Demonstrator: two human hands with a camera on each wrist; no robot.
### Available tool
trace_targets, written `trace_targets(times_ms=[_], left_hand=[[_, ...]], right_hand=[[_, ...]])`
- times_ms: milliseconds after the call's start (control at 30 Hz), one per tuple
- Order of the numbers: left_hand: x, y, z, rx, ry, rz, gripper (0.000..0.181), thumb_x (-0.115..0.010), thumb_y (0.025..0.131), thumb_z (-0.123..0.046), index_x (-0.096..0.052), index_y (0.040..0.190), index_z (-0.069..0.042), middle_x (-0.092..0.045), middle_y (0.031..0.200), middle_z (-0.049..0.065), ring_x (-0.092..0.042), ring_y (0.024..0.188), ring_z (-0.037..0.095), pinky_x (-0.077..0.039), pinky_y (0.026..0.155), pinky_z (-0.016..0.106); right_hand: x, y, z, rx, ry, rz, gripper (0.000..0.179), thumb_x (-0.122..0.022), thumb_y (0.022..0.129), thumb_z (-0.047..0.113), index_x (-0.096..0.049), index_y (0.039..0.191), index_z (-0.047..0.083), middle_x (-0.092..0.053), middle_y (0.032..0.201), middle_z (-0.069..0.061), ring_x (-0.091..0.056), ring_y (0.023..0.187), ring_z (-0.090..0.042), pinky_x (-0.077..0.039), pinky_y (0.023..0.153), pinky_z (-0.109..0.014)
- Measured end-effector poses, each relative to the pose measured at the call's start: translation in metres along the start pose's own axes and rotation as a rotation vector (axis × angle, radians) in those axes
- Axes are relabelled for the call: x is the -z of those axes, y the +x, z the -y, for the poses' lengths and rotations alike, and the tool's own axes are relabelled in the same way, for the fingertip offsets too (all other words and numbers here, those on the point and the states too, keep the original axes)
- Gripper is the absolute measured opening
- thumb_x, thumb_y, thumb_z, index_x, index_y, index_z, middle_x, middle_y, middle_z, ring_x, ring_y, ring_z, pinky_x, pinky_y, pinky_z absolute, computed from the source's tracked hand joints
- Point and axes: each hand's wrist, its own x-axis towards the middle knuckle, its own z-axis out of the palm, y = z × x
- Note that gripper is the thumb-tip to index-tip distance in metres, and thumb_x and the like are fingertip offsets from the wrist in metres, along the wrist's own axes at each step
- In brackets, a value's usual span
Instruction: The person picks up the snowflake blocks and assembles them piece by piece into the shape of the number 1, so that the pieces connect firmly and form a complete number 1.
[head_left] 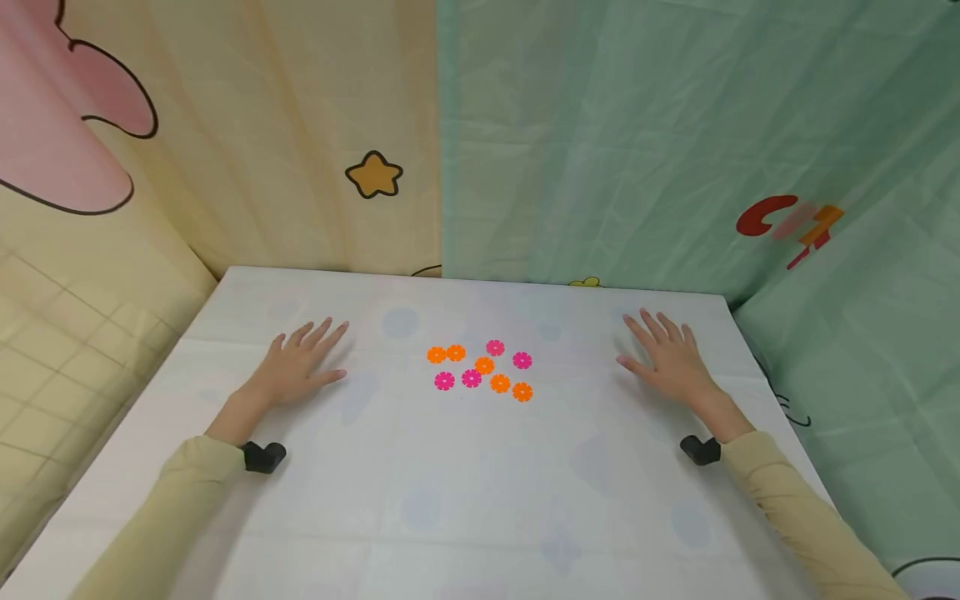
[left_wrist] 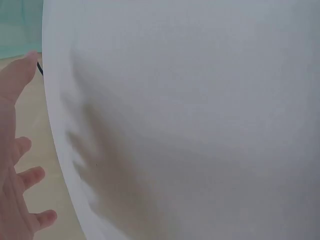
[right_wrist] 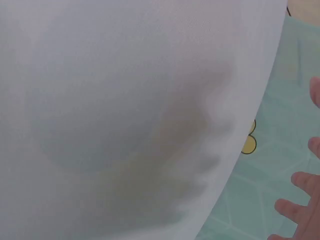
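Clearly, only the head view shows the five orange scalloped discs point(head_left: 500, 383) and four pink scalloped discs point(head_left: 444, 381), loosely clustered on the white-covered bench point(head_left: 480, 483) between the two hands, well apart from both. The left hand point(head_left: 296, 371) and right hand point(head_left: 671, 367) both have their fingers spread. Each wrist view instead catches fingers at the picture's edge and a blurred hand shadow point(left_wrist: 115, 170) across the bench's white cover.

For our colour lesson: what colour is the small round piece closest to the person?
That round piece is bright orange; the head view shows it best.
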Motion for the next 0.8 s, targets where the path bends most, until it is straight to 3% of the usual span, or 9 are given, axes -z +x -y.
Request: trace_targets(times_ms=[233,500,633,800], left_hand=[[-0.009,0.005,-0.011,-0.014,-0.005,-0.056,0.071,-0.054,0.095,-0.043,-0.021,0.153,-0.018,-0.034,0.152,0.021,-0.036,0.134,0.044,-0.029,0.101,0.065],[-0.018,0.013,-0.027,-0.045,-0.059,-0.152,0.06,-0.06,0.093,-0.035,-0.04,0.145,-0.013,-0.051,0.14,0.018,-0.049,0.125,0.04,-0.039,0.094,0.06],[-0.022,0.017,-0.036,-0.048,-0.107,-0.201,0.053,-0.063,0.092,-0.031,-0.048,0.14,-0.012,-0.058,0.132,0.018,-0.054,0.119,0.04,-0.043,0.09,0.058],[-0.025,0.023,-0.049,-0.037,-0.16,-0.211,0.046,-0.064,0.091,-0.026,-0.055,0.134,-0.012,-0.061,0.128,0.017,-0.055,0.118,0.039,-0.044,0.091,0.057]], right_hand=[[-0.004,0.003,0.014,0.076,-0.006,-0.117,0.061,-0.063,0.092,0.031,-0.041,0.143,0.007,-0.041,0.144,-0.026,-0.04,0.126,-0.048,-0.032,0.099,-0.066],[-0.007,0.005,0.032,0.085,0.074,-0.21,0.049,-0.068,0.087,0.016,-0.052,0.132,0.005,-0.056,0.126,-0.021,-0.052,0.112,-0.043,-0.043,0.086,-0.059],[-0.011,0.008,0.042,0.077,0.101,-0.221,0.046,-0.068,0.087,0.014,-0.054,0.13,0.005,-0.06,0.121,-0.02,-0.055,0.105,-0.041,-0.046,0.08,-0.054],[-0.015,0.013,0.054,0.03,0.177,-0.198,0.045,-0.068,0.087,0.013,-0.055,0.129,0.006,-0.062,0.117,-0.019,-0.057,0.1,-0.037,-0.049,0.077,-0.049]])
